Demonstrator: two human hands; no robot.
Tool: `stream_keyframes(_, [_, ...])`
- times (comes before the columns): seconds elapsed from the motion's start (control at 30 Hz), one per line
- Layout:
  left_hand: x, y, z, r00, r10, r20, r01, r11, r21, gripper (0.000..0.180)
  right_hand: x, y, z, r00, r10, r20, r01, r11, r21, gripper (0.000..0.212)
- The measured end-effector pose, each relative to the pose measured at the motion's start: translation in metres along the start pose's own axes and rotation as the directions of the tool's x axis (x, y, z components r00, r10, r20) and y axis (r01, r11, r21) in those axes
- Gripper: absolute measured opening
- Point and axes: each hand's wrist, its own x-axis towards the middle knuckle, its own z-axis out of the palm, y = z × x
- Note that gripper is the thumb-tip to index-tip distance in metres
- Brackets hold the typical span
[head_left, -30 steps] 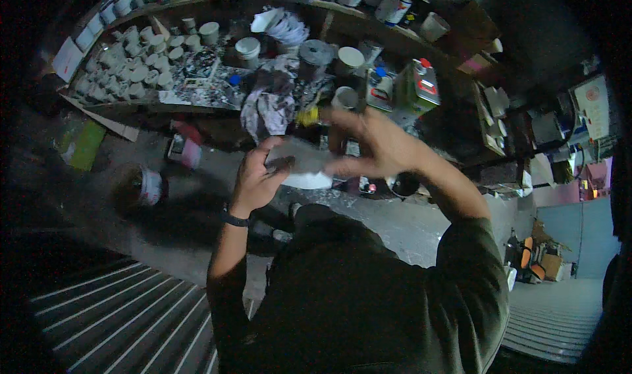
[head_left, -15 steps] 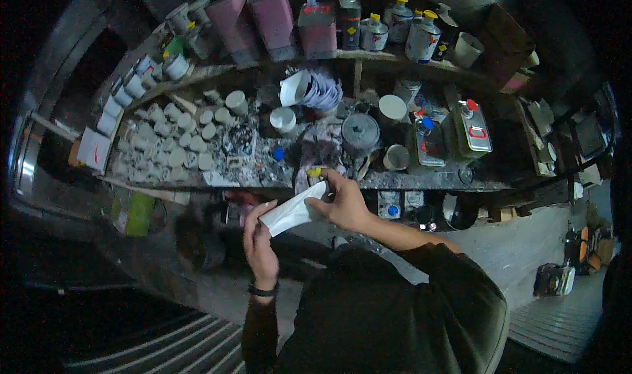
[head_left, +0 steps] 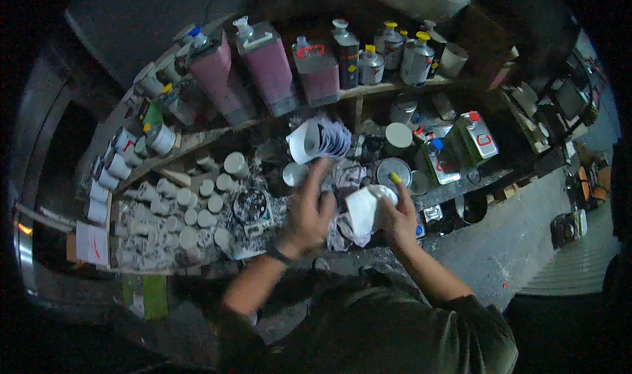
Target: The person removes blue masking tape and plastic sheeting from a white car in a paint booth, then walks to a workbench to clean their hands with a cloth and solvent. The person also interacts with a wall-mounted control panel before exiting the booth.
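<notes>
A white paper cone, like a paint strainer, is in my right hand, pinched between thumb and fingers at its right side. Something yellow shows at the tip of my right index finger; whether it is worn or held I cannot tell. My left hand is raised to the left of the cone, apart from it, fingers spread and slightly blurred, with nothing in it. Behind the hands leans a stack of nested white paper cones. A crumpled, stained cloth lies on the bench under the held cone.
Many grey-white cups crowd the bench's left side. A round can and green metal canisters with red and blue caps stand to the right. Pink-filled containers and yellow-capped bottles line the shelf above.
My left hand has let go of the white paper cone and moved up beside it. My right hand has carried the cone rightward, and it now looks wider. The view has shifted over the bench.
</notes>
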Motion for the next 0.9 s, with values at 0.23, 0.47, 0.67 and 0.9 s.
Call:
stream_keyframes(0.23, [0.359,-0.134,-0.245,0.849,0.487,0.206,-0.459,0.484,0.745,0.042,-0.044,0.001,0.024,0.964,-0.215,-0.159,0.157,0.937,-0.313,0.065])
stream_keyframes(0.47, [0.452,-0.147,-0.267,0.814,-0.228,0.535,-0.402,0.444,0.801,0.036,-0.085,0.005,0.029,0.879,-0.347,-0.327,0.270,0.928,-0.257,0.064])
stream_keyframes(0.67, [0.458,-0.135,-0.243,0.884,-0.360,0.299,-0.216,0.254,0.943,0.050,-0.090,0.004,0.007,0.820,-0.398,-0.412,0.224,0.885,-0.409,0.062])
stream_keyframes(0.9, [0.447,-0.109,-0.249,0.907,-0.418,-0.052,0.147,0.198,0.969,0.050,-0.069,0.001,-0.006,0.865,-0.391,-0.315,0.210,0.851,-0.481,0.061])
